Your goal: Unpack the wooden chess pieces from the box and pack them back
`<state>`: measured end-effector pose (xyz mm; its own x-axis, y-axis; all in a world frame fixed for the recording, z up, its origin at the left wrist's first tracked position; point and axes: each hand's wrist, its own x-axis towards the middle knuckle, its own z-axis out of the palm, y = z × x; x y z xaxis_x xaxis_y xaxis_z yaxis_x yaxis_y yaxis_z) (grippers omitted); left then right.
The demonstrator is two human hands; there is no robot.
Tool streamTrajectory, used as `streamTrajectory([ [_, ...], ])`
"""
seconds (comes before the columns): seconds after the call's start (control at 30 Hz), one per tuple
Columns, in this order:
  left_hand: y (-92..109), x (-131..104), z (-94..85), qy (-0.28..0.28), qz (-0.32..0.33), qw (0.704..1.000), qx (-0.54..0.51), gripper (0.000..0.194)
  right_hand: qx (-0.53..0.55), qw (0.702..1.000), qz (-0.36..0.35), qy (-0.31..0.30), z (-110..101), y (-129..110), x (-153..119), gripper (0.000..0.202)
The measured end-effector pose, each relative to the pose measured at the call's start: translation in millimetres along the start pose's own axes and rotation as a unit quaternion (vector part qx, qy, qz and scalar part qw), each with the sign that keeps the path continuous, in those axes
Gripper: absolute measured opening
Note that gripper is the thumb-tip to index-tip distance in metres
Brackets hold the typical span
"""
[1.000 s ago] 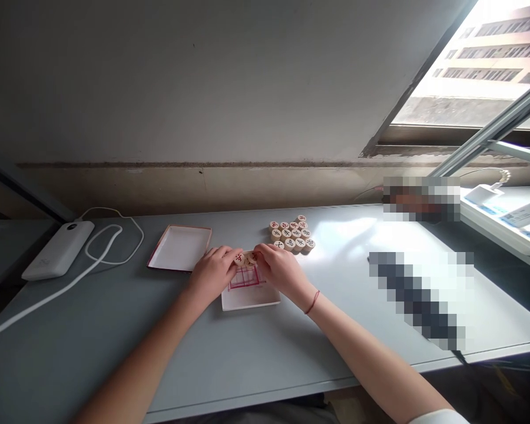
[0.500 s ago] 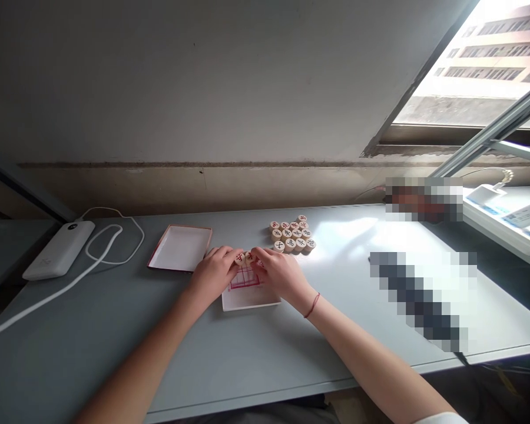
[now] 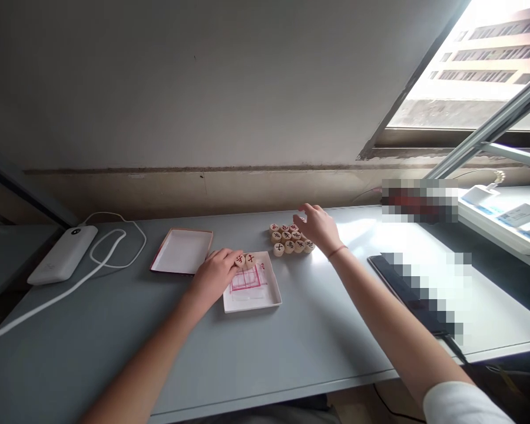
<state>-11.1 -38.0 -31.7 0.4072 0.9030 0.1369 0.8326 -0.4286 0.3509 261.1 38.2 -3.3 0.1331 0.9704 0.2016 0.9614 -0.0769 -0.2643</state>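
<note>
My left hand (image 3: 217,272) rests at the left rim of the white box tray (image 3: 271,300), its fingers closed against a round wooden piece (image 3: 239,260) with a red character. Beside that piece stands another wooden piece (image 3: 250,259), also marked red, at the tray's back edge. A sheet with pink-red lines lies in the tray. Over the back right of a cluster of wooden pieces (image 3: 285,236) is my right hand (image 3: 318,227), thumb and fingers apart and nothing seen between them. It covers part of the cluster.
The shallow box lid (image 3: 182,250) lies left of the tray. A white power bank (image 3: 62,254) with a white cable sits at the far left. At right is a dark, partly blurred flat device (image 3: 413,297), with a white shelf unit behind.
My right hand has left the tray and moved right and back to the wooden cluster, its fingers now apart. My left hand stays at the tray, beside the two red-marked pieces.
</note>
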Motion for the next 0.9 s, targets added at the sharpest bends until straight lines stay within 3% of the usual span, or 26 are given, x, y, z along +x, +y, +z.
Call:
streamTrajectory([
  [0.13, 2.6, -0.3, -1.9, -0.005, -0.004, 1.000, 0.005, 0.039, -0.040, 0.991, 0.037, -0.123, 11.5, 7.6, 36.3, 0.033],
  [0.2, 3.0, -0.3, -2.5, -0.008, -0.005, 1.000, 0.004, 0.039, -0.039, 0.988, 0.040, -0.146, 17.1, 7.2, 45.8, 0.025],
  [0.37, 0.7, -1.4, -6.8, -0.003, 0.008, 1.000, -0.005, 0.038, -0.031, 0.990, 0.038, -0.129, 15.4, 5.6, 53.3, 0.020],
  [0.43, 2.2, -1.0, -10.7, 0.023, 0.021, 0.999, -0.007, 0.044, -0.006, 0.996, 0.028, -0.088, 6.2, 1.3, 45.1, 0.020],
  [0.5, 8.0, 1.3, -14.8, 0.058, 0.038, 0.997, -0.020, 0.046, 0.097, 0.995, -0.013, -0.027, -5.0, -7.9, 26.1, 0.020],
  [0.53, 12.6, 3.4, -16.5, 0.072, 0.047, 0.996, -0.031, 0.046, 0.198, 0.979, -0.048, -0.004, -10.2, -14.2, 12.8, 0.021],
  [0.6, 24.4, 9.0, -18.3, 0.095, 0.065, 0.992, -0.058, 0.049, 0.375, 0.920, -0.109, -0.042, -17.4, -28.5, -17.8, 0.026],
  [0.7, 43.2, 17.4, -15.8, 0.124, 0.090, 0.983, -0.105, 0.046, 0.516, 0.835, -0.142, -0.126, -18.1, -45.9, -59.2, 0.029],
  [0.77, 51.9, 20.0, -11.2, 0.144, 0.092, 0.977, -0.130, 0.037, 0.582, 0.791, -0.126, -0.138, -13.6, -50.9, -75.2, 0.029],
  [0.83, 55.7, 19.2, -5.6, 0.156, 0.084, 0.974, -0.139, 0.030, 0.616, 0.771, -0.099, -0.127, -8.5, -50.6, -81.6, 0.029],
  [0.9, 55.4, 16.0, -0.5, 0.153, 0.066, 0.976, -0.141, 0.026, 0.616, 0.775, -0.075, -0.119, -5.1, -47.0, -81.9, 0.031],
])
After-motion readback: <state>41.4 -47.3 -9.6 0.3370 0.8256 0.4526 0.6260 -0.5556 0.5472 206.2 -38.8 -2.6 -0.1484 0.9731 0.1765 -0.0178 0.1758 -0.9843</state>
